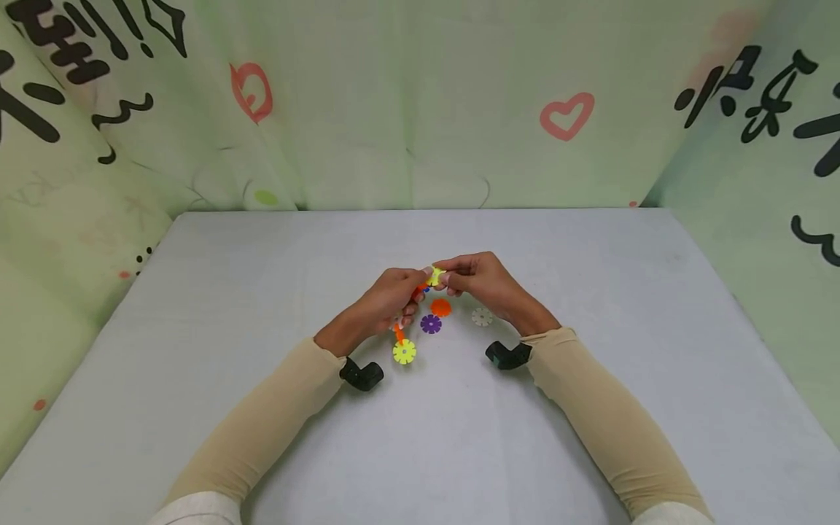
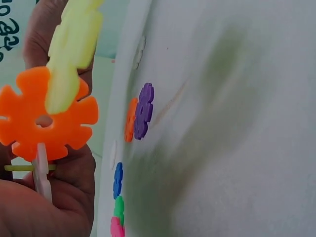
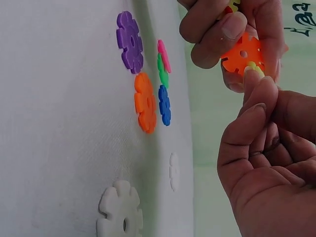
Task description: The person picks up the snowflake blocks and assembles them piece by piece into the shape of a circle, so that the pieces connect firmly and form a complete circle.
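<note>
Two tan sleeves (image 1: 262, 421) enter the head view at 7 and 5 o'clock. At the middle, the left hand (image 1: 392, 293) grips joined discs (image 1: 422, 289), and the right hand (image 1: 485, 281) pinches a yellow disc (image 1: 435, 276) at their 1 o'clock. A second yellow disc (image 1: 404, 351) shows at the left hand's 6 o'clock, beside a half-hidden orange piece (image 1: 399, 335). One orange disc (image 1: 441, 307) and one purple disc (image 1: 430, 324) lie on the table (image 1: 420, 452) toward 4 o'clock of that hand; one white disc (image 1: 482, 316) sits at 6 o'clock of the right

In the left wrist view, the yellow disc, cut off at 12 o'clock, fits across a held orange disc (image 2: 24, 118); a held white disc (image 2: 41, 173) joins that at its 6 o'clock. The table also bears one blue disc (image 2: 117, 180), one green disc (image 2: 119, 208) and one pink disc (image 2: 117, 227), cut off below

In the right wrist view, the white disc is cut off at 7 o'clock, a faint second white disc (image 3: 174, 172) at its 2 o'clock; fingertips hide most of the yellow disc, and a red-and-yellow bit (image 3: 233, 6) at 1 o'clock is hard to make out
</note>
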A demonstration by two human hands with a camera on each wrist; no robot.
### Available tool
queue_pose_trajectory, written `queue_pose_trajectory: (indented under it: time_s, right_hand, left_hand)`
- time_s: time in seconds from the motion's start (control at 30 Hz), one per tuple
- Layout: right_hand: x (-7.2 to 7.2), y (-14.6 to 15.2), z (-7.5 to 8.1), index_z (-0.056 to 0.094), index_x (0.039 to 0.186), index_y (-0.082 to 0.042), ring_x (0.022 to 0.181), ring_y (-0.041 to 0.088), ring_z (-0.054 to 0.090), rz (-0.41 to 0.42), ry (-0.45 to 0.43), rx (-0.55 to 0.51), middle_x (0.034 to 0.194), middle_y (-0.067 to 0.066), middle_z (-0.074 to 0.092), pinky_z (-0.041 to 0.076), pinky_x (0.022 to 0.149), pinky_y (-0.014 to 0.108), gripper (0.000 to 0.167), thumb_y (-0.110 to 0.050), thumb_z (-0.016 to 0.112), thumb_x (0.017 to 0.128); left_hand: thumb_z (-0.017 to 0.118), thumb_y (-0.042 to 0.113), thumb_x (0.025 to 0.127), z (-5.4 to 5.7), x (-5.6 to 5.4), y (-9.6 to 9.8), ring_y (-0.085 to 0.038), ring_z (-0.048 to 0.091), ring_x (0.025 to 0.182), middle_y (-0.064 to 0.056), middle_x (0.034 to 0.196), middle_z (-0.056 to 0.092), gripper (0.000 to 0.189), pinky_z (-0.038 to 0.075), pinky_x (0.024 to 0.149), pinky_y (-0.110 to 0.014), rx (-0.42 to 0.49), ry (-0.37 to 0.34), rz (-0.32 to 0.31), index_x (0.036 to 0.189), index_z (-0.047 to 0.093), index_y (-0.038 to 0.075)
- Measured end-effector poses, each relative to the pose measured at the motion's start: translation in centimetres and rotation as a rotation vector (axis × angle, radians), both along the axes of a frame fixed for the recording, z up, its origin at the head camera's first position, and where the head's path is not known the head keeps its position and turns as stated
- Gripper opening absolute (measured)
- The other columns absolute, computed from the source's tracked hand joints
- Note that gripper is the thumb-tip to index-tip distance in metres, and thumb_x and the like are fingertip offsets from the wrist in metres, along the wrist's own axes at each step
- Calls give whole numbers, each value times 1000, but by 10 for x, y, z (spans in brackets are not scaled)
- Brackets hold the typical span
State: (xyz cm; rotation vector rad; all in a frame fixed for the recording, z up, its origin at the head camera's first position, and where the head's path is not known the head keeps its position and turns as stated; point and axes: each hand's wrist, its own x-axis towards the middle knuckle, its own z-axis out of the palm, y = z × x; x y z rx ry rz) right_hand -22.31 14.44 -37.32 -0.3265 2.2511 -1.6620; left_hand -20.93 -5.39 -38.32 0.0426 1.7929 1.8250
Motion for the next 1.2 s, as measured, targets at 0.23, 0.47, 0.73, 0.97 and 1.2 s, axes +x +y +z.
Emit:
queue_pose_trajectory:
  time_s: [0.23, 0.47, 0.73, 0.97, 1.2]
  right_hand:
    - [0, -1, -1, 64, 126, -1, 82, 35, 59, 5, 49, 1, 96, 18, 70, 52, 80, 44, 30, -9, 59, 97]
    - [0, 4, 0, 61, 128, -2, 92, 32, 61, -16, 81, 146, 104, 18, 69, 51, 83, 37, 34, -21, 54, 102]
    - [1, -1, -8, 66, 123, -1, 101, 27, 57, 159, 80, 426, 120, 12, 65, 50, 84, 34, 32, -6, 64, 91]
    - [2, -7, -12, 67, 119, -2, 101, 26, 53, 214, 135, 540, 112, 9, 63, 46, 88, 37, 34, -5, 72, 85]
    - [2, -8, -13, 64, 108, -3, 94, 25, 53, 224, 184, 572, 101, 8, 60, 46, 85, 37, 25, -4, 73, 85]
  left_hand:
    - [51, 35, 102, 0, -1, 1, -15, 37, 51, -3, 73, 44, 35, 38, 46, -23, 17, -42, 82, 108, 54, 0]
    - [56, 35, 99, 3, 0, -6, -17, 50, 64, -8, 92, 54, 36, 51, 54, -25, -20, -84, 221, 123, 57, 9]
    - [56, 35, 99, -1, -1, -11, -19, 58, 64, -12, 97, 61, 41, 58, 69, -36, 63, -120, 236, 128, 52, 5]
    - [55, 33, 100, 1, 0, -8, -17, 63, 63, -15, 105, 68, 41, 55, 70, -27, 67, -77, 215, 128, 53, 4]
    - [55, 31, 101, 1, -2, -6, -21, 62, 79, -17, 112, 60, 37, 57, 72, -34, 74, -78, 258, 124, 56, 2]
